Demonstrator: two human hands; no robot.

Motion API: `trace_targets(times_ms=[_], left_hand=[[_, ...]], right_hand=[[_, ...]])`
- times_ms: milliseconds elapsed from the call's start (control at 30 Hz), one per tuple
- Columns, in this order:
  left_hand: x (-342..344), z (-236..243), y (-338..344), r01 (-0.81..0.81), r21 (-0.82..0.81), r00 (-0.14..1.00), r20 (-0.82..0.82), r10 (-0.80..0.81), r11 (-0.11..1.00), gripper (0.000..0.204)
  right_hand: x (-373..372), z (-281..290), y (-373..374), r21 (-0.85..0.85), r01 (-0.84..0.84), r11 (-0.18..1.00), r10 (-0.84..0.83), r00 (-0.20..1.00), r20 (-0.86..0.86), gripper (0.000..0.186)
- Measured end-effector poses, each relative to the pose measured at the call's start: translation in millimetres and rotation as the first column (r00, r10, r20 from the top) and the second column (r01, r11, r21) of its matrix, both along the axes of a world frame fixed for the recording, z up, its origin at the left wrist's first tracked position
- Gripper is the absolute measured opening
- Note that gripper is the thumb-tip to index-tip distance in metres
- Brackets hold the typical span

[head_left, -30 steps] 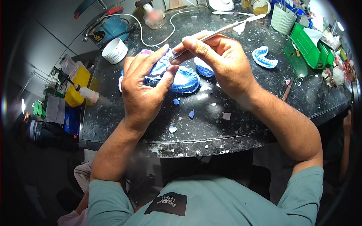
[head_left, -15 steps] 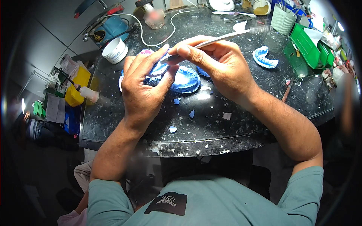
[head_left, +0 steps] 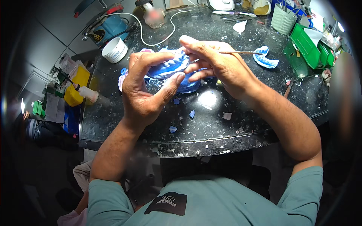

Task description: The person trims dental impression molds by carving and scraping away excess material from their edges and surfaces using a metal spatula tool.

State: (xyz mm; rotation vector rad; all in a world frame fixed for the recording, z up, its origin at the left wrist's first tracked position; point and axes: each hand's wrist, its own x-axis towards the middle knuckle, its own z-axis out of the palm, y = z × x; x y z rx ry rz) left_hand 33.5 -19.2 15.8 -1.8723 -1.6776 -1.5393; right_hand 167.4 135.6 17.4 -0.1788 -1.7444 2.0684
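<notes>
My left hand [head_left: 145, 84] grips a blue dental cast [head_left: 169, 67] between thumb and fingers, its row of teeth facing up and to the right. Close against the cast's right side is my right hand [head_left: 220, 64], its fingers bent. A slim metal hand tool [head_left: 241, 52] sticks out of it to the right; the tool's working end is hidden by the hand. Under the held cast, another blue dental cast [head_left: 189, 87] lies on the bench, partly covered by my fingers. A blue horseshoe-shaped dental cast [head_left: 266, 62] lies farther right.
Blue chips [head_left: 192, 113] and a pale flake [head_left: 227, 116] litter the black bench [head_left: 158, 132]. A white tub [head_left: 114, 50] stands at left. Behind are a white cable [head_left: 140, 28] and a glass burner [head_left: 154, 19]; at right, a tool cup [head_left: 283, 20], green box [head_left: 307, 47] and knife [head_left: 289, 88].
My right hand has turned, swinging the tool's outer end lower and nearer. My left hand has tilted the cast, so more of its blue teeth show.
</notes>
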Motion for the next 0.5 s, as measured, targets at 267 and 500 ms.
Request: trace_targets(times_ms=[267,500], left_hand=[[-5.0,-0.4,1.4,0.115,-0.119,0.986,0.135,-0.099,0.986,0.039],[-2.2,1.3,3.9,0.261,-0.030,0.907,0.350,-0.234,0.965,0.053]], right_hand=[[-1.0,0.7,5.8,-0.086,-0.072,0.994,0.061,0.990,-0.125,0.039],[0.4,5.0,1.8,-0.064,-0.074,0.995,0.059,0.975,-0.215,0.045]])
